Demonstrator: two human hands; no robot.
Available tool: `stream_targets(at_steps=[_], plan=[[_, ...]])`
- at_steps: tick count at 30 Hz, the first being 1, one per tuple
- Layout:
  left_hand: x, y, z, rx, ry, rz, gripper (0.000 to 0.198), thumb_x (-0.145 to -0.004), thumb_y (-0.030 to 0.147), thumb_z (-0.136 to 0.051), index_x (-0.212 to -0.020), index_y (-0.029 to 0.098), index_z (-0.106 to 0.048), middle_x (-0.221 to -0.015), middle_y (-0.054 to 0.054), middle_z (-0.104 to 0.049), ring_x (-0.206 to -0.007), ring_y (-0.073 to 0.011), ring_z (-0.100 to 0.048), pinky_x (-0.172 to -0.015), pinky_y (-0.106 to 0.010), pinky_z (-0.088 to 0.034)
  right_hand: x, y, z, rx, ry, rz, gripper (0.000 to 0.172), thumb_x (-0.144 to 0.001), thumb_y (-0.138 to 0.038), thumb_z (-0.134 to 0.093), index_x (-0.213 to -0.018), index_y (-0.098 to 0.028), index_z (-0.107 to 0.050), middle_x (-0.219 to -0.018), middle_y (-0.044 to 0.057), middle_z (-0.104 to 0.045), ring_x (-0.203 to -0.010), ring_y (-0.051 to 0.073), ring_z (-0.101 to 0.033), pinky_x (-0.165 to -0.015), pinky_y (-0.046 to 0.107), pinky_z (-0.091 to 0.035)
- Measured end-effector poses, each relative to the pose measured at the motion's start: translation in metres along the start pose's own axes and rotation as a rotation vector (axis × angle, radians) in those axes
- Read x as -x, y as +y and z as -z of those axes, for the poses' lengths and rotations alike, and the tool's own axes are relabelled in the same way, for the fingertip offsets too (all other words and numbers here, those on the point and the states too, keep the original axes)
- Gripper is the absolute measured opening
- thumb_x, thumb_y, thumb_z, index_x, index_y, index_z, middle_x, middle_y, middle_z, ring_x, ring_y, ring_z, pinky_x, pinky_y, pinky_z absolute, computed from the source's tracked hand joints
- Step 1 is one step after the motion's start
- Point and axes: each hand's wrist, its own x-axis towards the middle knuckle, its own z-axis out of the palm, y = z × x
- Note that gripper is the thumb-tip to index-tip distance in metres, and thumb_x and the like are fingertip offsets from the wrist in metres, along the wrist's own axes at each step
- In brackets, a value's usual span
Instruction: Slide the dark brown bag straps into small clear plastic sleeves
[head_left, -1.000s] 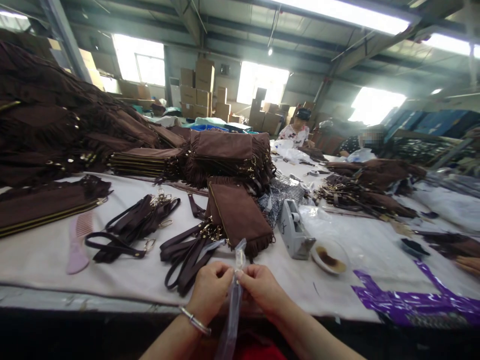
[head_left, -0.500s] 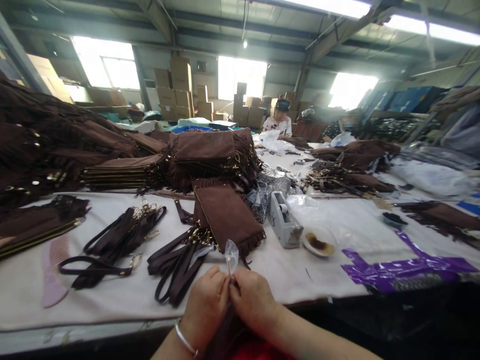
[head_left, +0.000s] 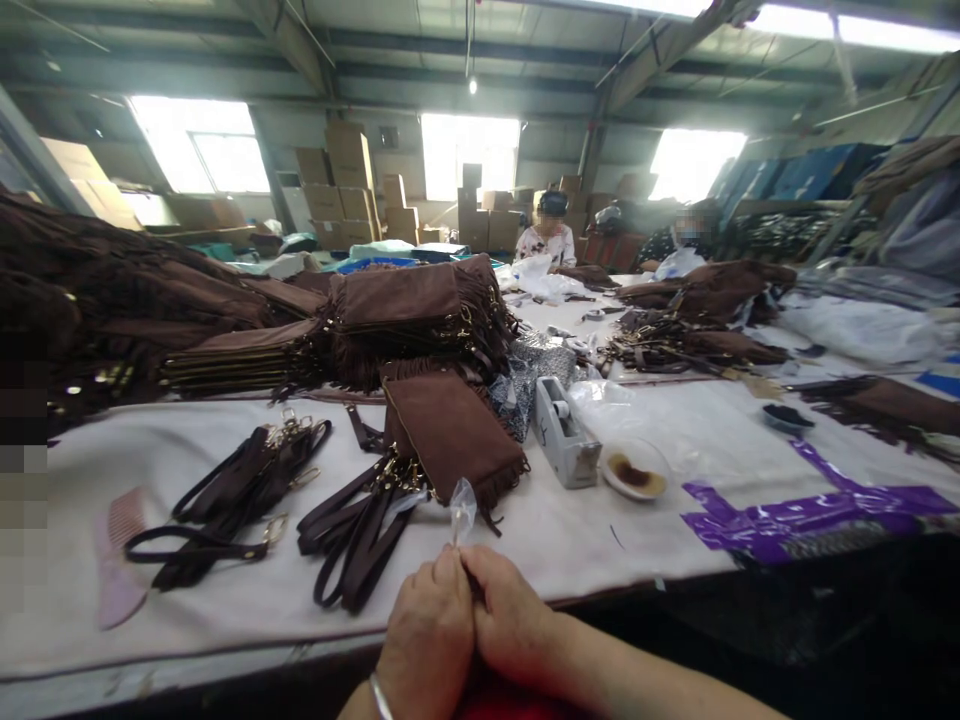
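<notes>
My left hand [head_left: 429, 625] and my right hand [head_left: 514, 612] press together at the table's front edge, fingers closed. A small clear plastic wrap [head_left: 463, 508] sticks up from between them; the dark strap below it is hidden by my fingers. Just beyond lies a brown suede pouch [head_left: 457, 420] with a zip and fringe. Dark brown wrist straps [head_left: 360, 545] with gold clasps fan out to the left of my hands. Another bundle of such straps [head_left: 232, 500] is further left, beside a pink comb [head_left: 121, 560].
Stacked fringed pouches [head_left: 401, 300] rise behind. A grey tape dispenser [head_left: 566, 435] stands to the right, by a white dish [head_left: 636, 470] with brown residue. Purple tape [head_left: 795, 520] runs along the front edge. Two people sit across the table, one in a light patterned top [head_left: 545, 245].
My hands have closed tighter together, and the dark strap seen under them before is now covered. The view has shifted slightly. Items on the table keep their places.
</notes>
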Motion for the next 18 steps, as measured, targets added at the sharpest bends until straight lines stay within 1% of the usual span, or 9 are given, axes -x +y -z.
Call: stream_targets(at_steps=[1,3,5,6,9,11,14,16,18], plan=[[-0.001,-0.002,0.001,0.06,-0.004,0.007,0.034,-0.077,0.0,-0.046,-0.103,0.009,-0.065,-0.084,-0.012,-0.066,-0.068,-0.0233,-0.061,-0.062,-0.039,-0.055,-0.001,0.001,0.002,-0.041,-0.005,-0.007,0.016,-0.075,-0.009,-0.048,-0.083,-0.017,-0.058,-0.082,0.003,-0.062,-0.075,0.015,-0.054,-0.072,0.026,-0.045],[-0.004,-0.009,0.003,0.288,0.009,0.062,0.033,-0.082,0.006,-0.045,-0.107,0.011,-0.065,-0.084,-0.011,-0.064,-0.074,-0.0228,-0.061,-0.069,-0.039,-0.054,-0.004,0.002,0.005,-0.167,-0.027,-0.046,0.025,-0.069,-0.004,-0.043,-0.084,-0.016,-0.06,-0.08,0.001,-0.062,-0.075,0.014,-0.055,-0.071,0.025,-0.045],[-0.008,-0.019,0.004,0.6,0.02,0.211,0.03,-0.086,0.016,-0.044,-0.107,0.015,-0.065,-0.088,-0.01,-0.063,-0.083,-0.0222,-0.06,-0.077,-0.038,-0.052,-0.007,0.003,0.007,-0.288,-0.068,-0.102,0.03,-0.064,-0.002,-0.04,-0.081,-0.016,-0.061,-0.074,-0.001,-0.061,-0.071,0.013,-0.055,-0.067,0.023,-0.044],[-0.011,-0.023,0.004,0.78,-0.002,0.329,0.027,-0.087,0.022,-0.045,-0.103,0.017,-0.066,-0.089,-0.01,-0.063,-0.084,-0.0219,-0.06,-0.079,-0.038,-0.051,-0.008,0.004,0.008,-0.318,-0.084,-0.126,0.031,-0.063,-0.002,-0.039,-0.079,-0.016,-0.062,-0.071,-0.001,-0.06,-0.068,0.012,-0.054,-0.065,0.022,-0.043],[-0.019,-0.032,0.004,1.376,-0.205,0.759,0.028,-0.086,0.039,-0.047,-0.089,0.017,-0.065,-0.082,-0.008,-0.065,-0.076,-0.02,-0.061,-0.07,-0.034,-0.051,-0.006,0.007,0.007,-0.289,-0.078,-0.167,0.027,-0.065,-0.004,-0.041,-0.074,-0.016,-0.062,-0.067,-0.002,-0.059,-0.064,0.011,-0.053,-0.063,0.021,-0.042],[-0.024,-0.032,0.003,1.671,-0.382,0.947,0.034,-0.084,0.048,-0.049,-0.082,0.016,-0.061,-0.07,-0.005,-0.063,-0.062,-0.016,-0.058,-0.057,-0.029,-0.048,-0.002,0.01,0.007,-0.238,-0.04,-0.189,0.025,-0.068,-0.005,-0.041,-0.072,-0.017,-0.063,-0.068,-0.002,-0.061,-0.064,0.011,-0.054,-0.062,0.02,-0.042],[-0.029,-0.029,0.0,1.831,-0.504,1.019,0.038,-0.074,0.052,-0.062,-0.08,0.015,-0.059,-0.061,0.0,-0.057,-0.05,-0.0092,-0.048,-0.047,-0.022,-0.039,0.005,0.017,0.009,-0.146,0.04,-0.215,0.025,-0.073,-0.009,-0.043,-0.077,-0.016,-0.066,-0.072,0.001,-0.064,-0.064,0.012,-0.056,-0.06,0.021,-0.043],[-0.031,-0.026,-0.004,1.856,-0.532,1.011,0.038,-0.069,0.051,-0.068,-0.077,0.016,-0.056,-0.056,0.004,-0.051,-0.046,-0.0065,-0.042,-0.045,-0.019,-0.035,0.009,0.023,0.011,-0.129,0.067,-0.25,0.025,-0.075,-0.012,-0.044,-0.081,-0.016,-0.068,-0.072,0.002,-0.065,-0.06,0.012,-0.056,-0.057,0.022,-0.043],[-0.032,-0.021,-0.01,1.822,-0.517,0.976,0.038,-0.069,0.051,-0.068,-0.071,0.018,-0.05,-0.053,0.007,-0.046,-0.044,-0.0054,-0.037,-0.043,-0.018,-0.031,0.013,0.028,0.013,-0.156,0.07,-0.293,0.025,-0.075,-0.014,-0.044,-0.085,-0.015,-0.068,-0.071,0.002,-0.065,-0.056,0.012,-0.055,-0.054,0.022,-0.043]])
